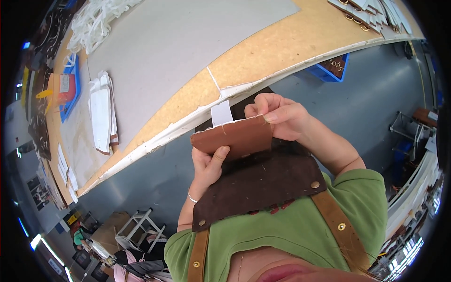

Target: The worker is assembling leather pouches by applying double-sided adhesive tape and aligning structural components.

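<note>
A brown leather panel (239, 137), sewn like a flat pouch with a pale raw upper edge, is held up in front of my dark apron. My left hand (210, 164) grips its lower left part, thumb on the front face and fingers hidden behind. At its upper right corner, my right hand (278, 113) pinches the edge between thumb and fingers. A white tab (221, 114) sticks up from behind the top edge. Whether it is fixed to the panel cannot be made out.
Ahead lies a worktable (253, 51) with a white front edge. On it are a stack of white-backed pieces (101, 113), an orange pot (62, 89) in a blue tray (71, 101), and white cord (96, 21). Ringed pieces (371, 14) lie far right; below stands a blue crate (324, 73).
</note>
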`<state>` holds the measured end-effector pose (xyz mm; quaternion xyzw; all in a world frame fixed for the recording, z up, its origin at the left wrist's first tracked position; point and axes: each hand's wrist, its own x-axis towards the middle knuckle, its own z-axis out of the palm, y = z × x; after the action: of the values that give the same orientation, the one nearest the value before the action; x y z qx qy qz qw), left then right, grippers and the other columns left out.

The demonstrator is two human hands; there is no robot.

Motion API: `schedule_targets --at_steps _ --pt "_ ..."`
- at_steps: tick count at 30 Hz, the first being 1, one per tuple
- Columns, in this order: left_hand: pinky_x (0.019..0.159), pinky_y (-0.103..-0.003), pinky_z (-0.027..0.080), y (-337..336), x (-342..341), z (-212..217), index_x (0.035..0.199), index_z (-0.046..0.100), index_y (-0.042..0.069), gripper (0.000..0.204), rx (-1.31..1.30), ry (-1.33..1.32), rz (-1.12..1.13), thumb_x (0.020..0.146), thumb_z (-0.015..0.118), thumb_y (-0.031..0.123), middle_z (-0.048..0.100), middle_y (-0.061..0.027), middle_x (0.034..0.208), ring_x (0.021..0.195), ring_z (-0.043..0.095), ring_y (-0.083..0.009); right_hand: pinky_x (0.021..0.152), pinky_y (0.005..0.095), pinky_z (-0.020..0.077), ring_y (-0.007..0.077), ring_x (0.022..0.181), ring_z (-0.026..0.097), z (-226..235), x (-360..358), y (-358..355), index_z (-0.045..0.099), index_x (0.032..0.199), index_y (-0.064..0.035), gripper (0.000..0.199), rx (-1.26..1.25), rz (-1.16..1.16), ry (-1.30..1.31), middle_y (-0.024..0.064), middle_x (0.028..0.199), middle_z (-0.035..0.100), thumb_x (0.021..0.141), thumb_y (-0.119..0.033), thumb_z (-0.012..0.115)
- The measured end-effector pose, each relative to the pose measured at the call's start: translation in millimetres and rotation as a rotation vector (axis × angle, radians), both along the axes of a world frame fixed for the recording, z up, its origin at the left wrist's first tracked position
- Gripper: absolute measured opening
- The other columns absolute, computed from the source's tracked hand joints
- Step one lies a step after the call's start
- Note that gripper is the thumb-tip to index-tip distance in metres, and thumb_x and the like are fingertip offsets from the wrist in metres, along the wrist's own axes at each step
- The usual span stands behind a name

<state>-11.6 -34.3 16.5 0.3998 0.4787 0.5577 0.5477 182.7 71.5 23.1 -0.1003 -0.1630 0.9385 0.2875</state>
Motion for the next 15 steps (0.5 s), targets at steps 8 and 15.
schedule_targets --at_steps 8,15 --pt "0.088 -0.028 0.039 1.9 6.4 4.8 0.113 0.045 -0.002 0.037 -0.043 0.025 0.010 0.084 0.063 0.010 0.052 -0.0082 0.109 0.099 0.051 -0.0151 0.062 0.0220 0.0368 0.0095 0.070 0.046 14.7 16.0 17.2 0.051 0.074 -0.0075 0.009 0.296 -0.018 -0.366 0.0055 0.084 0.051 0.073 -0.012 0.059" --pt "0.088 -0.028 0.039 3.7 10.7 3.6 0.112 0.047 -0.002 0.034 -0.044 0.040 0.002 0.084 0.062 0.010 0.052 -0.0080 0.108 0.098 0.051 -0.0152 0.045 0.0174 0.0297 0.0052 0.055 0.041 16.9 17.5 15.8 0.050 0.072 -0.0065 0.008 0.083 0.027 -0.394 0.0046 0.081 0.051 0.069 -0.009 0.058"
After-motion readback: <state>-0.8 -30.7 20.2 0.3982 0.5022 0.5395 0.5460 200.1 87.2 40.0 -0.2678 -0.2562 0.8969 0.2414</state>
